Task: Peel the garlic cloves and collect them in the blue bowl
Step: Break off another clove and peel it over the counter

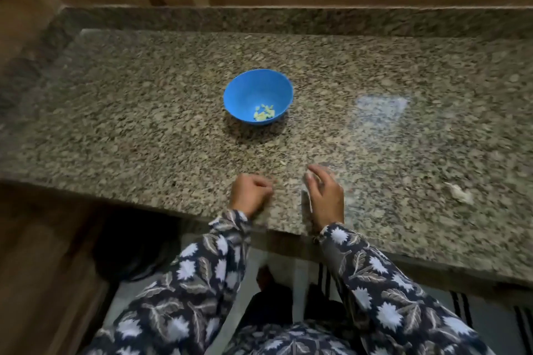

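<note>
Both hands sit at the near edge of the table (115, 124). We see the left hand (250, 194) balled, knuckles up; we can't tell if it holds anything. The right hand (324, 194) arches, fingers loosely bent, tips down, nothing pinched. The blue bowl (248, 89) is mid-table, well beyond them, with peeled garlic cloves (264, 113) inside.

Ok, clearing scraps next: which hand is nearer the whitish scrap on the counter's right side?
Right. The right hand is to the left of the whitish scrap, with bare counter between; the left hand is farther left, beyond the right hand.
</note>
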Available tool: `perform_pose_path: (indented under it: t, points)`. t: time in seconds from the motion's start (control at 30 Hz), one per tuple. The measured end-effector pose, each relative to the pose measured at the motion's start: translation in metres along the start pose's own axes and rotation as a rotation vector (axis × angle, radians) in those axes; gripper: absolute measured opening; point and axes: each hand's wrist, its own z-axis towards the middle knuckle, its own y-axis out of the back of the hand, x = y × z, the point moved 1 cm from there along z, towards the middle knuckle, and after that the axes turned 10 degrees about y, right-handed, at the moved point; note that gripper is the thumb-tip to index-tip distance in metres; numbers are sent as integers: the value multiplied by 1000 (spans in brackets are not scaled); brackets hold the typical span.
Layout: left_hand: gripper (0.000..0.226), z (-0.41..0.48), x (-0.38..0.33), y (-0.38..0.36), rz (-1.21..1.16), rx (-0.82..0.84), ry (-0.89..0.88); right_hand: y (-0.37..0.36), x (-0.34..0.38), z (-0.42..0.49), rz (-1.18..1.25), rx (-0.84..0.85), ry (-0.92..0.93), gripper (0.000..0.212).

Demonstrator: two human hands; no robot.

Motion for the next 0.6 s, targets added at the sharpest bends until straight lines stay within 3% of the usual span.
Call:
perform_pose_path:
  t: [0.03, 0.1, 0.2, 0.3, 0.43, 0.6]
  points:
    - [13, 1, 6, 16, -375, 126, 184, -11, 8, 0, 40, 58, 14, 29]
    - [13, -8, 24, 51, -984, 244, 388, -35, 28, -1, 117, 190, 29, 29]
    - [36, -28, 67, 103, -1419, 165, 447, -83, 61, -9, 217, 395, 69, 26]
    - [41, -50, 126, 148, -1614, 39, 444, -142, 94, -32, 291, 603, 98, 25]
    - [25, -72, 205, 201, -1819, -94, 452, -226, 128, -79, 351, 850, 81, 24]
    - [11, -81, 287, 263, -1815, -212, 426, -325, 149, -140, 287, 984, -24, 17]
